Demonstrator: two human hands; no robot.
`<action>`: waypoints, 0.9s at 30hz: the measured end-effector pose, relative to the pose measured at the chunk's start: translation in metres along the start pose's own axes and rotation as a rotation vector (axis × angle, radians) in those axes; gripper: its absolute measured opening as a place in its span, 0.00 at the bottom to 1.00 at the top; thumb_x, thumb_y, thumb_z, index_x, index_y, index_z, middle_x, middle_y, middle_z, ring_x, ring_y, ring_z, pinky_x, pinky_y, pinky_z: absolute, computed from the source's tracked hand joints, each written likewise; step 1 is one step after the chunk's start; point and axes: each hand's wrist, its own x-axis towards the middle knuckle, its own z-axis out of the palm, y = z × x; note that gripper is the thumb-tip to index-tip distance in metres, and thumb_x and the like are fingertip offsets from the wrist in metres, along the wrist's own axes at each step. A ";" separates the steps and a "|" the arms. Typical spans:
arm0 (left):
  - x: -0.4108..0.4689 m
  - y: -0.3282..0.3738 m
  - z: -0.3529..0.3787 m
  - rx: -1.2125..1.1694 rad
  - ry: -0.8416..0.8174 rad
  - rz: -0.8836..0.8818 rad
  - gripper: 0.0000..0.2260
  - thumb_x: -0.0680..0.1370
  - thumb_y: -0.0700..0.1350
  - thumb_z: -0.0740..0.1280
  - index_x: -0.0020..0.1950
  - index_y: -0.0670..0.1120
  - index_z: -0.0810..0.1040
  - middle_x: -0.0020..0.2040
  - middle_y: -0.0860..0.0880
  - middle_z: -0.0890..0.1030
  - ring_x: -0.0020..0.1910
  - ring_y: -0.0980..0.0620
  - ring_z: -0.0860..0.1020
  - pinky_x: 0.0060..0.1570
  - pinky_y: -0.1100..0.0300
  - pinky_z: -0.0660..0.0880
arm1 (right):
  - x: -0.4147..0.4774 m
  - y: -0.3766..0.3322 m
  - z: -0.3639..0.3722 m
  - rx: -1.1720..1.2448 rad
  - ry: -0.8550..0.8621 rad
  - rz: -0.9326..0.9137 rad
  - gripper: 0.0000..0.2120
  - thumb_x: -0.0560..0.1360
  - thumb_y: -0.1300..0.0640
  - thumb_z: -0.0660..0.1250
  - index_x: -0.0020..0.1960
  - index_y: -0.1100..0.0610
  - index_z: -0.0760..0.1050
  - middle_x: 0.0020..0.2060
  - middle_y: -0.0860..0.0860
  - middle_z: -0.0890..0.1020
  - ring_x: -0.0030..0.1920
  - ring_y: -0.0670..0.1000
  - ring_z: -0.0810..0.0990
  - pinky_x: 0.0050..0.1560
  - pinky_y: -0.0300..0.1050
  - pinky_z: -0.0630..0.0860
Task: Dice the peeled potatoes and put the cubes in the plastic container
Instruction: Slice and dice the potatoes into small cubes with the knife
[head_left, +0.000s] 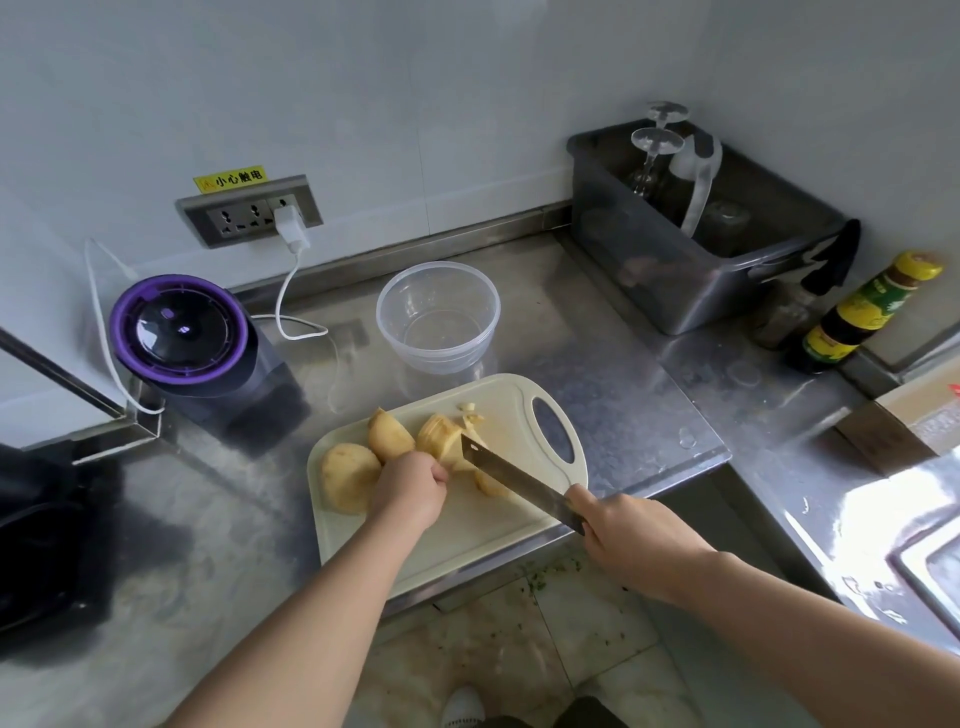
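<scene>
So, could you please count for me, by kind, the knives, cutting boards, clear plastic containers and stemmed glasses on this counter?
Knife: 1
Cutting board: 1
Clear plastic container: 1
Stemmed glasses: 2, upturned in the grey bin
Total: 5

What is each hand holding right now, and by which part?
The right hand grips the knife by its handle, hidden in the fist. The left hand holds the potato being sliced, fingers curled on its near side.
</scene>
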 end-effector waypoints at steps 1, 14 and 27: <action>-0.001 -0.002 -0.002 -0.006 -0.008 -0.002 0.11 0.78 0.42 0.63 0.55 0.49 0.83 0.51 0.48 0.84 0.52 0.46 0.81 0.53 0.56 0.78 | 0.002 0.000 0.000 -0.023 -0.001 -0.003 0.10 0.81 0.60 0.52 0.60 0.52 0.63 0.35 0.53 0.74 0.35 0.55 0.75 0.36 0.48 0.70; 0.015 0.044 -0.047 0.043 -0.018 0.355 0.11 0.79 0.40 0.61 0.52 0.51 0.82 0.55 0.55 0.82 0.54 0.53 0.78 0.55 0.60 0.74 | 0.005 -0.001 -0.002 -0.199 0.008 -0.080 0.22 0.75 0.67 0.54 0.66 0.54 0.62 0.45 0.52 0.75 0.40 0.58 0.78 0.36 0.49 0.68; 0.014 0.053 -0.033 0.201 -0.376 0.389 0.19 0.78 0.34 0.55 0.55 0.49 0.82 0.56 0.53 0.82 0.57 0.55 0.77 0.59 0.63 0.71 | 0.014 0.001 -0.011 -0.295 -0.017 -0.163 0.23 0.78 0.67 0.55 0.70 0.53 0.61 0.52 0.53 0.77 0.41 0.60 0.78 0.39 0.50 0.72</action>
